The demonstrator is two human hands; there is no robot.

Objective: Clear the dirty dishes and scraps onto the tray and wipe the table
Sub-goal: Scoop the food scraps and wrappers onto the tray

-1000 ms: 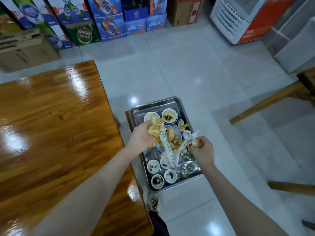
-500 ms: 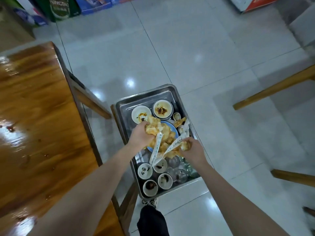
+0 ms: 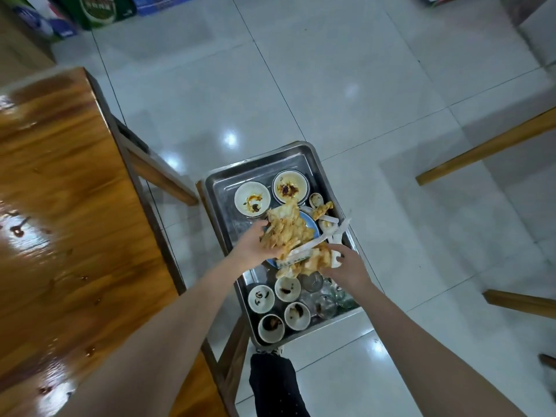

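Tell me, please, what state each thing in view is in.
tray: full of dirty dishes.
scraps: heaped on the blue plate.
left hand: open, touching the scraps.
right hand: open, fingers spread beside the scraps.
small bowls: upright, sauce-stained.
table: glossy, dotted with dark spots.

L grip (image 3: 251, 249) loosely open, thumb out, R grip (image 3: 349, 266) fingers spread, both extended fwd
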